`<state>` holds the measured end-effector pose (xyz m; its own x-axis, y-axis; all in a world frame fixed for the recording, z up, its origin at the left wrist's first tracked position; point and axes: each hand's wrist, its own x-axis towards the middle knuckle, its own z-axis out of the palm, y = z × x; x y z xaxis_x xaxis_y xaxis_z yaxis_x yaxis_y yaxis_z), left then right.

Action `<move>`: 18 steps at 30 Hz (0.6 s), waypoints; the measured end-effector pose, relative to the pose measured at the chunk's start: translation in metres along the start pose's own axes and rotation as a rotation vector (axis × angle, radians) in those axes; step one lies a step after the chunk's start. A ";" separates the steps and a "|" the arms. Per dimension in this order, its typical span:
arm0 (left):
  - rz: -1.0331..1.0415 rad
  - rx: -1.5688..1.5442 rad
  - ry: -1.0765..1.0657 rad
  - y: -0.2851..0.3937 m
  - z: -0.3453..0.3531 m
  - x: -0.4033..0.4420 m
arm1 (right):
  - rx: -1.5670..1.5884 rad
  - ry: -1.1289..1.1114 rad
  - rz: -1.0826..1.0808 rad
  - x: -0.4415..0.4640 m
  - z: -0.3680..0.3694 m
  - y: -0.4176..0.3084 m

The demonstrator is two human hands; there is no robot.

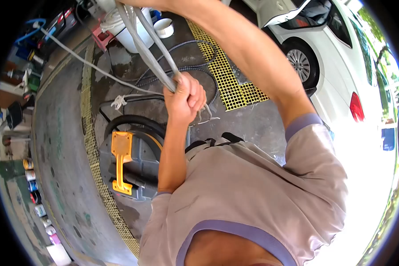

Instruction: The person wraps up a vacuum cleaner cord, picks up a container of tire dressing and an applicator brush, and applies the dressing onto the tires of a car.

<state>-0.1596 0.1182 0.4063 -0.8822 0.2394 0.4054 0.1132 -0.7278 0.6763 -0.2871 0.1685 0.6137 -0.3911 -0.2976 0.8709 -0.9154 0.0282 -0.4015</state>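
Observation:
My left hand [185, 98] is closed in a fist around a long grey cloth [142, 48], which looks twisted into strands. The strands run up from the fist to the top edge, and a loose end with thin pale tips hangs below the fist. My right forearm [239, 42] reaches across the top of the view. Only the wrist side of my right hand [148, 2] shows at the top edge, close to the strands; its fingers are cut off.
A black and yellow vacuum machine [122, 150] stands left of my body. Hoses [186, 68] loop over the floor near a yellow grating [219, 75]. A white bucket [126, 29] and a smaller white pail [164, 28] stand ahead. A white car [332, 66] is at the right.

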 end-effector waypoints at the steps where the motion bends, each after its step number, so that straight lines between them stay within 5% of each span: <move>1: 0.035 -0.057 0.040 0.013 -0.001 -0.001 | 0.005 0.049 -0.022 -0.025 0.017 0.022; 2: 0.083 -0.035 0.092 0.028 0.006 -0.001 | 0.009 0.098 -0.044 -0.050 0.033 0.043; 3: 0.127 -0.005 0.141 0.040 0.010 -0.002 | 0.334 -0.039 0.142 -0.103 0.041 0.024; 5: 0.274 0.105 0.120 0.061 0.013 -0.005 | 1.038 -0.411 0.748 -0.191 0.027 -0.002; 7: 0.318 0.121 0.228 0.088 0.016 -0.014 | 1.029 -0.421 0.673 -0.272 0.050 0.009; 9: 0.431 0.128 0.266 0.104 0.014 -0.024 | 0.549 -0.778 0.681 -0.298 0.044 0.003; 12: 0.554 0.107 0.275 0.126 0.017 -0.030 | 0.264 -0.501 0.673 -0.330 0.070 0.003; 15: 0.691 0.223 0.420 0.151 0.017 -0.028 | 0.095 -0.286 0.383 -0.348 0.107 0.036; 18: 0.753 0.175 0.445 0.205 -0.009 -0.023 | 0.151 -0.340 0.585 -0.325 0.125 0.039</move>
<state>-0.1201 -0.0421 0.5305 -0.6375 -0.5609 0.5282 0.7704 -0.4746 0.4258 -0.1839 0.1465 0.2798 -0.7426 -0.5569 0.3720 -0.5303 0.1497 -0.8345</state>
